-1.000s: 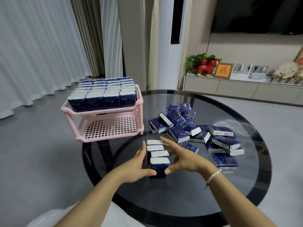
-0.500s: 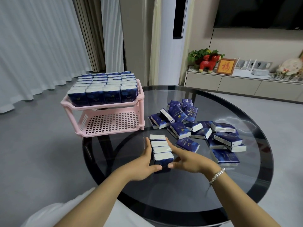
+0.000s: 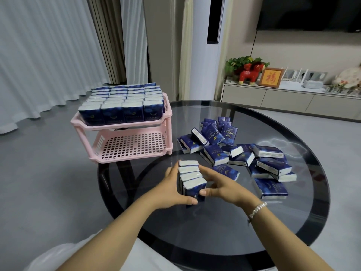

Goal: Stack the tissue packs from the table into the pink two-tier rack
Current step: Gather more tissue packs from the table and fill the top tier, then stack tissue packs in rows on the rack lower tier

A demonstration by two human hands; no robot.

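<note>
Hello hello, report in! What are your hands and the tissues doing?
Left hand and right hand squeezing a row of four packs upright on the glass table. Rack: top tier full, bottom tier bare. Path to rack open.

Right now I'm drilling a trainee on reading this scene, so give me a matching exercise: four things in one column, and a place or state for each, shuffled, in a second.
Things:
1. top tier of the pink rack
2. bottom tier of the pink rack
3. row of four tissue packs
4. loose tissue packs

States:
A. scattered on the glass table, right of the rack
B. filled with upright packs
C. no packs in it
D. pressed between the left hand and the right hand

Pairs: 1-B, 2-C, 3-D, 4-A
</note>
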